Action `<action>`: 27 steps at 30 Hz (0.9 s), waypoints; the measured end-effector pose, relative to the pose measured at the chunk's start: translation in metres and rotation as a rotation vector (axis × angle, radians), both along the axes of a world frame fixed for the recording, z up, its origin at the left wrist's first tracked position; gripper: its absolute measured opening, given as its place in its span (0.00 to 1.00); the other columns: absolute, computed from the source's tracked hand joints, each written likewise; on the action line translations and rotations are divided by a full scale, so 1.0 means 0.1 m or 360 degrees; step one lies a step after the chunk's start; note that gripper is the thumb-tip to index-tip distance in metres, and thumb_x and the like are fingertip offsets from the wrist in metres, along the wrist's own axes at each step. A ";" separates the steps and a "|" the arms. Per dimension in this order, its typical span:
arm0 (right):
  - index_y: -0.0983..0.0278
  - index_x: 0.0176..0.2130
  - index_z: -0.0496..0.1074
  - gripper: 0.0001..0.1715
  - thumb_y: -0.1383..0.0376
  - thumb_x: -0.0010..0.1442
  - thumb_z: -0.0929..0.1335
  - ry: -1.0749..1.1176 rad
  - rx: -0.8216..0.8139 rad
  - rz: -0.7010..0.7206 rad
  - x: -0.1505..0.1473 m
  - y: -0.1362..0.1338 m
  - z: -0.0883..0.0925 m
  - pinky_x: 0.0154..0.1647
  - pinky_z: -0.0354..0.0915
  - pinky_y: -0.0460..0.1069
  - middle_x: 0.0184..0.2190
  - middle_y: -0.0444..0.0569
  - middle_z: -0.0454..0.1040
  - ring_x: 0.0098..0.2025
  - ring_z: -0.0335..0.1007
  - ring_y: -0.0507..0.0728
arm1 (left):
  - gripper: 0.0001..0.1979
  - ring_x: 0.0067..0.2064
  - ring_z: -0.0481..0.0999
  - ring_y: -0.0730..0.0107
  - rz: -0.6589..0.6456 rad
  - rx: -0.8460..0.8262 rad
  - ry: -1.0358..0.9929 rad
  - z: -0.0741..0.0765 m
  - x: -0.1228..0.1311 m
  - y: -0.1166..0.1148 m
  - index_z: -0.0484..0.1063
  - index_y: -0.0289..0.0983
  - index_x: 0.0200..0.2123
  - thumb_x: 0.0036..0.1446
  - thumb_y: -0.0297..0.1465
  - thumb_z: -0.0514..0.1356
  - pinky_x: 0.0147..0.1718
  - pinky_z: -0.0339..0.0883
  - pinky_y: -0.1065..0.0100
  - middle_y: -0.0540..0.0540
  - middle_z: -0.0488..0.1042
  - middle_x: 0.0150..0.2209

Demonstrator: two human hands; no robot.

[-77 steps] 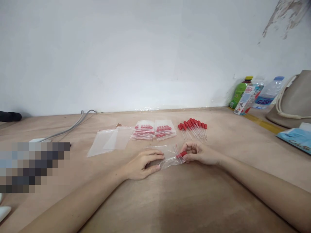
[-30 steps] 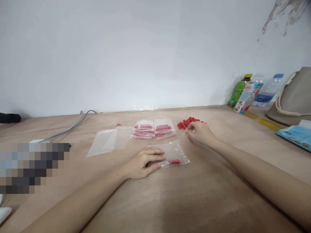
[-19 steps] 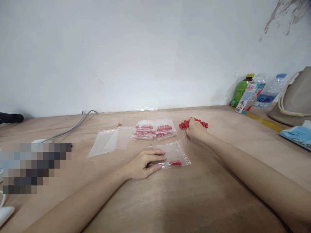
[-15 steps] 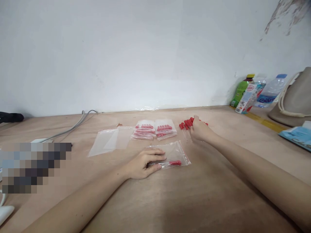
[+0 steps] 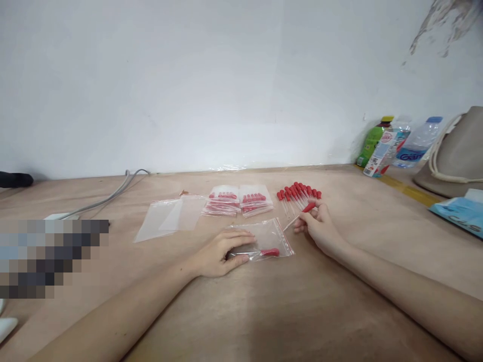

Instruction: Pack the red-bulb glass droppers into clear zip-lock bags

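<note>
My left hand [image 5: 222, 254] rests on the left end of a clear zip bag [image 5: 269, 239] lying on the wooden table [image 5: 294, 311], thumb and fingers pinching its edge. One red-bulbed dropper [image 5: 264, 253] lies inside the bag. My right hand [image 5: 320, 226] is just right of the bag and pinches a single red-bulbed dropper [image 5: 304, 211], its glass tip pointing toward the bag's mouth. A row of several loose droppers [image 5: 300, 193] lies just beyond my right hand.
Two stacks of filled bags [image 5: 239, 200] and flat clear bags [image 5: 168, 218] lie beyond my left hand. A grey cable [image 5: 109, 197] runs at the back left. Bottles [image 5: 396, 143], a beige bag [image 5: 456, 156] and a blue packet [image 5: 458, 213] stand at the right.
My right hand left the bag, reached back to the row of loose droppers, picked one up and has drawn it back toward the bag. My left hand stayed on the bag.
</note>
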State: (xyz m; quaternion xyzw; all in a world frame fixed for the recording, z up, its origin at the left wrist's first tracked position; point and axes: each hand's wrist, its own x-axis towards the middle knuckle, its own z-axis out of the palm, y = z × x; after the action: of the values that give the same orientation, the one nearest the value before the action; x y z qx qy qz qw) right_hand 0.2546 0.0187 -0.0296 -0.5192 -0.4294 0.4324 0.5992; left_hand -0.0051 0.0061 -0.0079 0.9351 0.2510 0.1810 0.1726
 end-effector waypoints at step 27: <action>0.66 0.24 0.69 0.13 0.59 0.42 0.72 -0.0702 -0.0055 0.0931 -0.10 -0.13 0.10 0.20 0.56 0.43 0.16 0.40 0.66 0.20 0.59 0.47 | 0.26 0.54 0.63 0.61 0.0031 -0.0018 -0.0012 0.00 0.00 0.00 0.55 0.40 0.58 0.57 0.36 0.56 0.53 0.57 0.59 0.43 0.64 0.54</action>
State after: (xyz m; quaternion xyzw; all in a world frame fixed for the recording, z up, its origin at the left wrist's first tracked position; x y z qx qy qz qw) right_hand 0.2449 0.0061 -0.0194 -0.4654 -0.6712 0.4702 0.3344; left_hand -0.0050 0.0060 -0.0080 0.9310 0.2604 0.1847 0.1771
